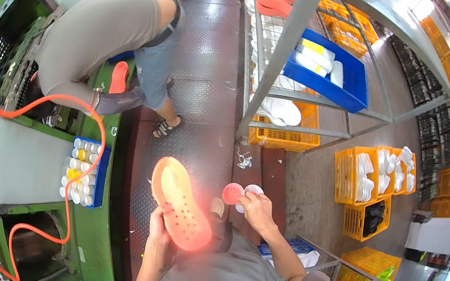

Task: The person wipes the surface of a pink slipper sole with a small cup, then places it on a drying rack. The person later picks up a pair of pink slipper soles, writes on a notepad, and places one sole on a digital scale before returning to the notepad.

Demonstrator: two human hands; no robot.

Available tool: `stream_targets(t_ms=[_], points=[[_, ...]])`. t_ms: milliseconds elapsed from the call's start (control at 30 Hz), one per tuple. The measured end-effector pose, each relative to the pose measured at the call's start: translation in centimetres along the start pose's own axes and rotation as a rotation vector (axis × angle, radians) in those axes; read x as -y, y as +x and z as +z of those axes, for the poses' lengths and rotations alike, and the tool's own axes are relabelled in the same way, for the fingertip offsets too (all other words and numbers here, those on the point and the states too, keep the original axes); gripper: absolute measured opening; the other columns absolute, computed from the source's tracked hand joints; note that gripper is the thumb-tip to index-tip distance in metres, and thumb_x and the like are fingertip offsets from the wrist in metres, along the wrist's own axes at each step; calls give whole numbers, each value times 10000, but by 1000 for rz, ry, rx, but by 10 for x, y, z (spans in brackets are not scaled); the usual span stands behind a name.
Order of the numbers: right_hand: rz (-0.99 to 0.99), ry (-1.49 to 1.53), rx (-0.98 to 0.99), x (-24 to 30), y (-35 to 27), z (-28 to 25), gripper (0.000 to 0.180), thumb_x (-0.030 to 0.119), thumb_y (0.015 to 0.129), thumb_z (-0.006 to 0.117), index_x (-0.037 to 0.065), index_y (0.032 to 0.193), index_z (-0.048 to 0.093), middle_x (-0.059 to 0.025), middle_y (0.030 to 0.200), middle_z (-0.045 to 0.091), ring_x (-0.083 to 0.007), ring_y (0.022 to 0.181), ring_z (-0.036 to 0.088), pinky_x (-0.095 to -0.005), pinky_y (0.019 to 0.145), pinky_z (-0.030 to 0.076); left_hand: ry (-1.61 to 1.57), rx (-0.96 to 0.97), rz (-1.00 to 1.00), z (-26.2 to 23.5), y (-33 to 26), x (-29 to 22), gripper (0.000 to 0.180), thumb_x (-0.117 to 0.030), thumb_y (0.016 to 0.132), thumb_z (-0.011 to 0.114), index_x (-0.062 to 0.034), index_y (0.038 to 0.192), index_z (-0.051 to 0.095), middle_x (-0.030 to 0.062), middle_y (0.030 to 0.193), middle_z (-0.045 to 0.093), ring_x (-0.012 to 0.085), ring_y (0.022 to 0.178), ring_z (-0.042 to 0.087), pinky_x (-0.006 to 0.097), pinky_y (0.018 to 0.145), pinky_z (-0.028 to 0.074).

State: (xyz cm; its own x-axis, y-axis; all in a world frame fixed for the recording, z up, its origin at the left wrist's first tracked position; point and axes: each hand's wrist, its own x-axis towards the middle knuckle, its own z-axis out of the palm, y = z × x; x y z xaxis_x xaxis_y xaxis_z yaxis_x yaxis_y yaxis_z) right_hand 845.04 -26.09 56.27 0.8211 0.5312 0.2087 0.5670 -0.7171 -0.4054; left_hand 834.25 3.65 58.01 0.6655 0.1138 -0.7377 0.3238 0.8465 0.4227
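A bright orange clog (183, 204) with round holes over its front is in my left hand (161, 229). Its heel end points away from me, and my fingers wrap the side near the toe. Close by on the right, my right hand (256, 212) grips a few small round cups by their edges. One cup (233, 193) shows a pinkish-red inside; a white cup (254, 189) sits against it, partly behind my fingers. Whether the red is granules or a liquid, I cannot tell.
A co-worker (108, 24) bends into a green machine at the left. A blue tray (100, 180) of white and yellow cups rests on its ledge, near an orange hose (103, 145). Right stand a metal rack (274, 61), a blue bin (354, 93) and yellow crates (347, 179).
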Motion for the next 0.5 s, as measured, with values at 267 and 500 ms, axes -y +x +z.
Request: stream_targets(t_ms=[267,500], points=[[-150,9,53,77,28,-13,82,173,820,769,123,883,750,-57,866,681,-268,766,687,-383,693,542,-202,-11,51,-38,-24,-20,402,-306,952,644,-41,1253,619,143,1146,704,301,992,694,458,902,571],[-324,197,85,165,57,-5,86,151,820,774,125,896,745,-48,877,679,-282,759,672,-386,689,543,-386,47,81,-88,-53,-17,443,-348,949,606,-14,1239,632,134,1072,718,272,903,698,413,833,585]])
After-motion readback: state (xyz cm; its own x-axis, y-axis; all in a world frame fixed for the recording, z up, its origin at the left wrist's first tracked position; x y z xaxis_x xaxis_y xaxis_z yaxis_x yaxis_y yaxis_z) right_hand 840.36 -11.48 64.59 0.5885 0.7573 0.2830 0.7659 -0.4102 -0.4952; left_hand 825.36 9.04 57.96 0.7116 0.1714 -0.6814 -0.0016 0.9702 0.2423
